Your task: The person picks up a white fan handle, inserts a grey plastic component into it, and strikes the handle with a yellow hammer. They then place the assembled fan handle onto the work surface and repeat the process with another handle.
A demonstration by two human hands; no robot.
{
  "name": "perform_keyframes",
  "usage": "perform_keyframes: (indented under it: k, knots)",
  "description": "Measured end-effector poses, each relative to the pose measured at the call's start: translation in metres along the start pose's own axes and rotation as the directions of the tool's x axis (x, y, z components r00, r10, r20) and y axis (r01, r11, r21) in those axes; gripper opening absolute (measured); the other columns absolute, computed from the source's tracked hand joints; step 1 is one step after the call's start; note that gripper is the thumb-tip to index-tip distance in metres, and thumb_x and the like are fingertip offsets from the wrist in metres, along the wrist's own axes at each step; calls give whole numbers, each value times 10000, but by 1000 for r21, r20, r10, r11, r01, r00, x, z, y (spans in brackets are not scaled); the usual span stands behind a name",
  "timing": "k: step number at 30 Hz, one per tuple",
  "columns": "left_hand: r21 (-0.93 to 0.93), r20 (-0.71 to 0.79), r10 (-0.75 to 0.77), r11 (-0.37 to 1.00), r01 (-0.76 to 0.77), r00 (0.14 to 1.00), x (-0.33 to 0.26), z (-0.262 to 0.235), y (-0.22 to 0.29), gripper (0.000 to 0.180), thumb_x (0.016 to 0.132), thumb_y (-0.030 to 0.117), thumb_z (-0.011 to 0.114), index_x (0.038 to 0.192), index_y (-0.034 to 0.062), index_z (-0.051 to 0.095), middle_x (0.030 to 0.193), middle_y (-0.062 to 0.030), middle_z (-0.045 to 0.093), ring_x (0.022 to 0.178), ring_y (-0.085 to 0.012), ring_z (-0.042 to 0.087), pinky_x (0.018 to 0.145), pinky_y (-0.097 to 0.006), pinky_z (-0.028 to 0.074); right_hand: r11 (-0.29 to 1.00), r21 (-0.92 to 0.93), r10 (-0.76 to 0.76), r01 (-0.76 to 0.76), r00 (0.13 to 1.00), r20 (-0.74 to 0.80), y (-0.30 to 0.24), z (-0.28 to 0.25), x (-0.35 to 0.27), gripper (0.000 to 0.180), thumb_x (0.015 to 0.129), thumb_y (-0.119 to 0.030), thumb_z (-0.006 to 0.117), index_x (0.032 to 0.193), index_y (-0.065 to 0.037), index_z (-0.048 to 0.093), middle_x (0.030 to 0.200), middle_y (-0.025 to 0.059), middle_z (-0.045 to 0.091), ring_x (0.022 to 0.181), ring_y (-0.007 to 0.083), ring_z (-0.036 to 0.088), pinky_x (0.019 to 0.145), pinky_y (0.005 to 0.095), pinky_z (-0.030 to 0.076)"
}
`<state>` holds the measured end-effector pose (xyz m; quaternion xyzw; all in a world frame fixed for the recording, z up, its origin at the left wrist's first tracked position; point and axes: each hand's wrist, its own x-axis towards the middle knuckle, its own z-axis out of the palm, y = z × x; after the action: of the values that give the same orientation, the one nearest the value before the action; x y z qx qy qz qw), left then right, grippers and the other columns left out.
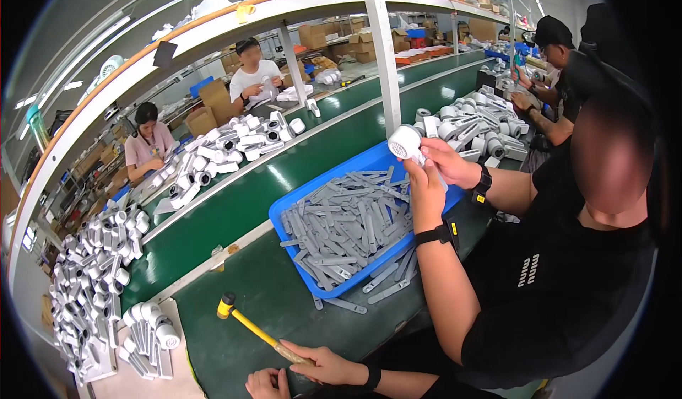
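Observation:
My right hand (321,365) grips the wooden handle end of a mallet (256,326). Its shaft is yellow, and the black-and-yellow head is raised toward the upper left above the green tabletop (234,285). Close beside it, at the lower edge, my left hand (267,383) has curled fingers; whatever may be inside them is hidden. To the left, several white appliances with round heads and long handles (150,335) lie on a beige board (181,356). A blue tray (280,218) of long grey plastic strips (348,221) is ahead and right.
At my right a co-worker in black (554,243) holds a white round-headed appliance (405,142) over the tray. Loose grey strips (389,291) lie by its near edge. Beyond runs a green conveyor (206,228); heaps of white appliances (92,278) line the left. A white post (382,58) rises behind the tray.

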<state>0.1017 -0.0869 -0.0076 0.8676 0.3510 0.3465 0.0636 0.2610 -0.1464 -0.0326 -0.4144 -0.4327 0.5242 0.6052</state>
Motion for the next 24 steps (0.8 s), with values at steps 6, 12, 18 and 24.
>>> perform_keyframes:
  k: [6,12,18,24]
  knots:
    - [-11,-3,-12,1000,12,1000,-1,-1,2,178,888,176,688,766,64,620,680,-106,565,673,-338,528,633,-461,402,998,-24,65,-65,998,11,-4,-2,-1,664,979,-152,574,1564,-178,260,692,-53,496,554,27,456,500,202,409]
    - [-21,11,-27,999,27,1000,-3,-2,2,180,887,182,691,761,78,617,690,-81,561,672,-314,531,642,-437,395,928,-262,-297,264,951,-91,6,-2,4,599,965,-119,610,1505,-40,364,729,-18,551,647,62,446,610,243,446]
    - [-38,5,-17,999,17,1000,-5,-7,2,172,884,189,698,771,87,618,703,-75,563,677,-304,537,646,-426,399,992,23,126,-125,992,-30,-9,4,-1,657,987,-151,573,1564,-176,259,696,-56,503,544,27,457,496,198,410]
    - [-69,-53,21,997,-24,998,-8,-7,-1,178,884,178,697,762,82,612,716,-79,580,695,-303,553,664,-424,420,998,-61,21,-23,1000,-21,-9,4,-4,672,988,-117,588,1565,-144,244,727,-49,528,575,23,490,524,188,435]
